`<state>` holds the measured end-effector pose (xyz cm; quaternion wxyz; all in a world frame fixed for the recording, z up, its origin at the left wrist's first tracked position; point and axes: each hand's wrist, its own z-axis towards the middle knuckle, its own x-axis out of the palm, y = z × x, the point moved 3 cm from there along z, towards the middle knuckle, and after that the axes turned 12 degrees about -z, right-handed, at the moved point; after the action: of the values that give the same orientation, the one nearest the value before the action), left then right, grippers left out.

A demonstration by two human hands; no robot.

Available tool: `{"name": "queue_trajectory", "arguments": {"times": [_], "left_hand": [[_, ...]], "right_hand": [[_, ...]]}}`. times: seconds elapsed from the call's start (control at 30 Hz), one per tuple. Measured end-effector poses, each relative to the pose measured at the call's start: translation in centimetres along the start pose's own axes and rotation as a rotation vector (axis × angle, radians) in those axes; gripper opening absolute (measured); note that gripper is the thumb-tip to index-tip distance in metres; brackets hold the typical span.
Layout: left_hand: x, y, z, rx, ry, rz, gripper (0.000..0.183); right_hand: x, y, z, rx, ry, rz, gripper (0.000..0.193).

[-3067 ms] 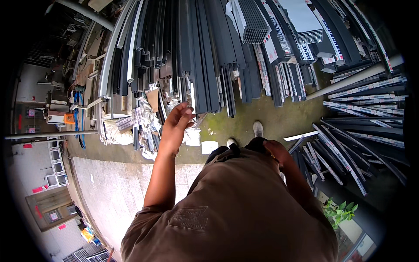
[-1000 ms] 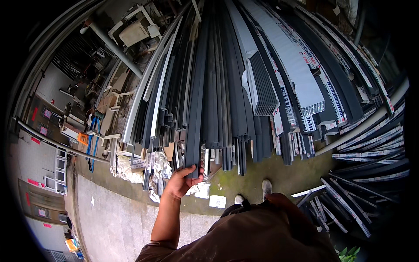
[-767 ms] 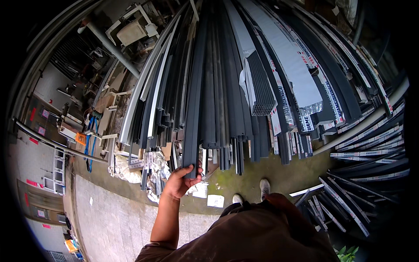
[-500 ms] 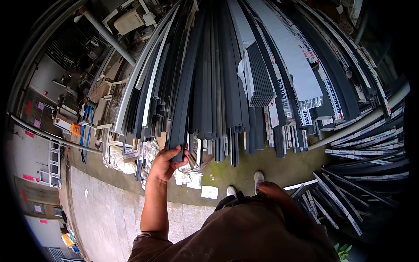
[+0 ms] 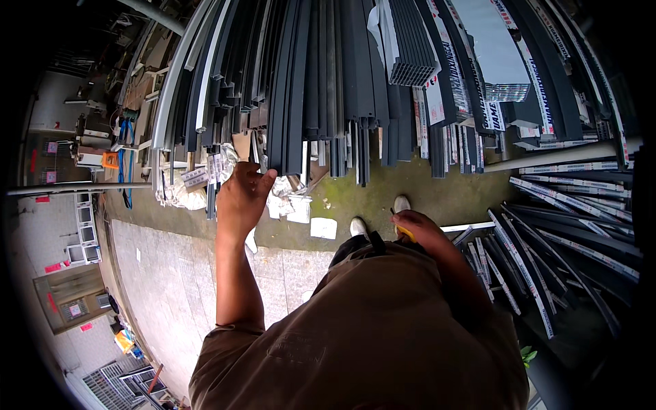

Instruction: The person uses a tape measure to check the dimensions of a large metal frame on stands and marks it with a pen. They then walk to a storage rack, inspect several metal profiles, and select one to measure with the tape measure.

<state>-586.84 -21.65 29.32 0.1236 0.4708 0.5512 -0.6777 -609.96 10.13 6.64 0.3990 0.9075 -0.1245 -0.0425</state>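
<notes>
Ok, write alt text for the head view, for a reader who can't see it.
A left hand is raised at the end of a dark bar, though whether it touches is unclear; the right hand holds a yellow tool. Many other long bars stretch away ahead, and a wrapped pile fans out at right.

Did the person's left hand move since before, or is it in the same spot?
Yes, to the left: the left hand is now farther left of the white sheet on the ground than earlier.
</notes>
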Motion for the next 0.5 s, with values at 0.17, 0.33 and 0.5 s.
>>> {"name": "queue_trajectory", "arguments": {"times": [0.17, 0.33, 0.5], "left_hand": [[0.4, -6.2, -0.2, 0.315, -0.241, 0.037, 0.037], [4.2, -11.0, 0.7, 0.449, -0.113, 0.050, 0.034], [7.5, -12.8, 2.8, 0.429, -0.025, 0.108, 0.050]], "right_hand": [[-0.1, 0.2, -0.6, -0.006, 0.020, 0.020, 0.041], [0.0, 2.7, -0.9, 0.019, 0.061, 0.049, 0.036], [-0.5, 4.0, -2.1, 0.039, 0.045, 0.090, 0.037]]}}
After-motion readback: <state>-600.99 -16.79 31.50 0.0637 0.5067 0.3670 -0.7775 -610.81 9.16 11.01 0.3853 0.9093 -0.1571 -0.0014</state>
